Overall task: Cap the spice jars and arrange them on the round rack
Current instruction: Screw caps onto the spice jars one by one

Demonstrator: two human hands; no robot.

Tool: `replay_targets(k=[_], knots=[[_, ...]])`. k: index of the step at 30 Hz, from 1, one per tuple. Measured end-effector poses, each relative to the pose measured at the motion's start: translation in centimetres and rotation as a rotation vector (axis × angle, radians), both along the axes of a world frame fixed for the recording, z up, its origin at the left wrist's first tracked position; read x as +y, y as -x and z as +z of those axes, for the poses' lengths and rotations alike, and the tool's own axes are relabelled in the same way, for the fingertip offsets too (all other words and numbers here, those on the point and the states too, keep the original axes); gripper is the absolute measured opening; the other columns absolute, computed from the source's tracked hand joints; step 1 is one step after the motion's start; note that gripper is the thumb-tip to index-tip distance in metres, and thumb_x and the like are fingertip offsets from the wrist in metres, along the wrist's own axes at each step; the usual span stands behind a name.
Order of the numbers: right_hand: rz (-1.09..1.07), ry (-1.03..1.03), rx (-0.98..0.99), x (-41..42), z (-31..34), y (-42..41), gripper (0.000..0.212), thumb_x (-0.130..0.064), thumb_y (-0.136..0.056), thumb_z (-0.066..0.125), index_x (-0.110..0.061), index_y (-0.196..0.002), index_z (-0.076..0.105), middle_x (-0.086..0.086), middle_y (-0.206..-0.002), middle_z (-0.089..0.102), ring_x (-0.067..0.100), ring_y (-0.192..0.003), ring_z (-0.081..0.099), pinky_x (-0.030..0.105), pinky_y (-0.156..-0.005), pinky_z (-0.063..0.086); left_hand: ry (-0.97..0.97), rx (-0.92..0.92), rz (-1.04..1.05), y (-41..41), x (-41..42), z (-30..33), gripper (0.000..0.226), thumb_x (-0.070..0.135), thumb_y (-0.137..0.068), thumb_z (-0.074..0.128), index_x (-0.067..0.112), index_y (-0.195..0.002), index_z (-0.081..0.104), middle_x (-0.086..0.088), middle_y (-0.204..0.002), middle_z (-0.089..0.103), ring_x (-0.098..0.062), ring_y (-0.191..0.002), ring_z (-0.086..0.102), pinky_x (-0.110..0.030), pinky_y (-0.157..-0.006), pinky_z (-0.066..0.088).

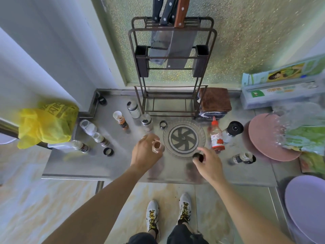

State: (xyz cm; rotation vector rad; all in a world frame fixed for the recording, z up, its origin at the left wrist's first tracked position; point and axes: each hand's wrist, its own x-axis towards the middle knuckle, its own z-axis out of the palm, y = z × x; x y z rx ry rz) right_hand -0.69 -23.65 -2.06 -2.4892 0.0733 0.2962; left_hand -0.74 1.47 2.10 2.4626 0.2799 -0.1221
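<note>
One uncapped spice jar (157,146) of reddish powder, upright in our left hand (146,153), fingers wrapped round it, just left of the round rack (184,138) on the steel worktop (123,166). One black cap (198,156), pinched in our right hand (209,166) at the rack's near edge. Several further jars to the left, open; loose cap rings (108,151) among them. One red sauce bottle (217,136) right of the rack. One knife stand (173,67) behind it.
</note>
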Motion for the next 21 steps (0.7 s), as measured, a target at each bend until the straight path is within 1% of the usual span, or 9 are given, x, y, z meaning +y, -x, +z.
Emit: replay_targets(k=[2, 4, 6, 8, 10, 13, 15, 18, 21], knots=[[-0.134, -0.374, 0.039, 1.7, 3.5, -0.8, 0.026, -0.022, -0.092, 0.062, -0.025, -0.116, 0.071, -0.004, -0.093, 0.072, 0.015, -0.089, 0.065, 0.032, -0.082, 0.052, 0.105, -0.041, 0.018, 0.1, -0.9, 1.8, 0.039, 0.032, -0.068, 0.079, 0.027, -0.103, 0.062, 0.008, -0.097, 0.068, -0.014, -0.089, 0.063, -0.025, -0.072, 0.046], [-0.227, -0.716, 0.078, 2.7, 7.2, -1.2, 0.022, -0.015, -0.09, 0.065, -0.028, -0.106, 0.074, -0.002, -0.084, 0.075, 0.013, -0.074, 0.07, 0.026, -0.07, 0.057, 0.17, -0.084, 0.017, 0.4, -1.7, 3.3, 0.039, 0.035, -0.064, 0.082, 0.029, -0.098, 0.063, 0.012, -0.094, 0.067, -0.007, -0.088, 0.062, -0.016, -0.072, 0.044], [-0.216, -0.839, 0.015, 3.1, 10.5, -1.6, 0.022, -0.011, -0.083, 0.074, -0.028, -0.097, 0.073, 0.004, -0.092, 0.074, 0.016, -0.08, 0.075, 0.025, -0.073, 0.061, 0.205, -0.123, -0.001, 0.6, -2.5, 4.5, 0.041, 0.036, -0.062, 0.083, 0.028, -0.098, 0.065, 0.013, -0.094, 0.067, -0.003, -0.087, 0.062, -0.015, -0.075, 0.046], [-0.158, -0.845, -0.053, 3.2, 13.4, -1.5, 0.026, -0.008, -0.077, 0.079, -0.024, -0.095, 0.069, 0.004, -0.099, 0.073, 0.016, -0.089, 0.075, 0.023, -0.075, 0.06, 0.239, -0.152, -0.035, 0.8, -3.2, 5.5, 0.041, 0.034, -0.061, 0.083, 0.027, -0.097, 0.066, 0.014, -0.093, 0.068, 0.0, -0.087, 0.063, -0.015, -0.077, 0.049], [-0.102, -0.85, -0.128, 3.0, 15.4, -1.3, 0.029, -0.002, -0.076, 0.079, -0.02, -0.093, 0.067, 0.004, -0.099, 0.074, 0.016, -0.093, 0.074, 0.023, -0.077, 0.059, 0.276, -0.181, -0.085, 1.0, -3.9, 6.5, 0.038, 0.031, -0.061, 0.082, 0.026, -0.096, 0.066, 0.013, -0.093, 0.068, 0.0, -0.085, 0.064, -0.018, -0.077, 0.052], [0.005, -0.713, -0.21, 2.1, 17.4, -0.8, 0.028, 0.001, -0.076, 0.08, -0.016, -0.093, 0.066, 0.001, -0.099, 0.075, 0.017, -0.095, 0.072, 0.025, -0.084, 0.058, 0.301, -0.243, -0.185, 1.3, -5.0, 7.8, 0.034, 0.03, -0.066, 0.079, 0.03, -0.097, 0.068, 0.014, -0.091, 0.064, -0.001, -0.082, 0.063, -0.016, -0.074, 0.052], [0.084, -0.597, -0.242, 1.3, 18.3, -0.5, 0.032, 0.001, -0.076, 0.08, -0.016, -0.101, 0.068, -0.004, -0.103, 0.075, 0.012, -0.096, 0.072, 0.022, -0.086, 0.057, 0.304, -0.271, -0.225, 1.5, -5.6, 8.5, 0.029, 0.03, -0.068, 0.079, 0.033, -0.094, 0.068, 0.015, -0.088, 0.063, -0.001, -0.081, 0.062, -0.01, -0.069, 0.049], [0.216, -0.447, -0.248, 0.1, 19.4, 0.1, 0.046, 0.0, -0.078, 0.08, -0.019, -0.119, 0.07, -0.009, -0.111, 0.074, -0.001, -0.102, 0.069, 0.009, -0.087, 0.051, 0.311, -0.319, -0.285, 1.5, -6.4, 9.2, 0.021, 0.029, -0.069, 0.081, 0.032, -0.085, 0.068, 0.018, -0.082, 0.062, -0.001, -0.079, 0.061, -0.005, -0.065, 0.044], [0.31, -0.307, -0.231, -1.0, 20.4, 0.2, 0.048, 0.001, -0.079, 0.079, -0.017, -0.122, 0.071, -0.007, -0.114, 0.07, -0.004, -0.1, 0.068, 0.005, -0.082, 0.05, 0.274, -0.353, -0.329, 1.5, -6.8, 9.5, 0.025, 0.027, -0.071, 0.082, 0.026, -0.095, 0.073, 0.024, -0.084, 0.058, 0.006, -0.082, 0.058, -0.001, -0.069, 0.039]])
